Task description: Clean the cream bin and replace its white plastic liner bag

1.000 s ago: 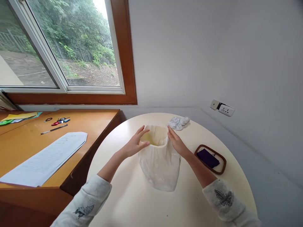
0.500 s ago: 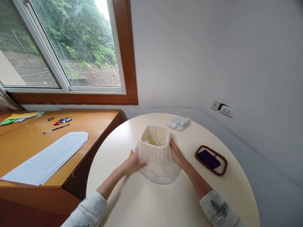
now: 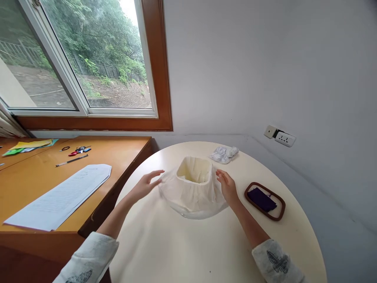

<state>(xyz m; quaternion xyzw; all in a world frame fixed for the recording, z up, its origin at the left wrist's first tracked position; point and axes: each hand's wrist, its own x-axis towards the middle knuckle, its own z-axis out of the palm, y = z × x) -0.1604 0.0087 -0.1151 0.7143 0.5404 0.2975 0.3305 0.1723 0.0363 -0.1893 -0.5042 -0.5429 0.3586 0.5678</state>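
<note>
A small cream-coloured bin (image 3: 194, 171) stands upright on the table. A thin translucent white plastic bag (image 3: 196, 202) lines it, folds over the rim and flares out around its sides. To the left, my left hand (image 3: 145, 185) is open, fingers stretched and thumb apart, at the bag's outer edge; whether the thumb touches the film I cannot tell. On the other side my right hand (image 3: 227, 186) is open, fingers slightly bent, close beside the bin's rim. The bin's lower walls are hidden under the bag.
The round cream table (image 3: 176, 251) also bears a crumpled white plastic bag (image 3: 224, 154) at the back and a brown oval frame (image 3: 281, 214) with folded dark purple cloth (image 3: 262, 198) on the right. A wooden desk (image 3: 126, 157) with papers (image 3: 63, 196) adjoins on the left.
My left hand has let go of the bin's side and moved left and up. My right hand has come slightly off the rim. The bag's skirt now spreads wider to the left.
</note>
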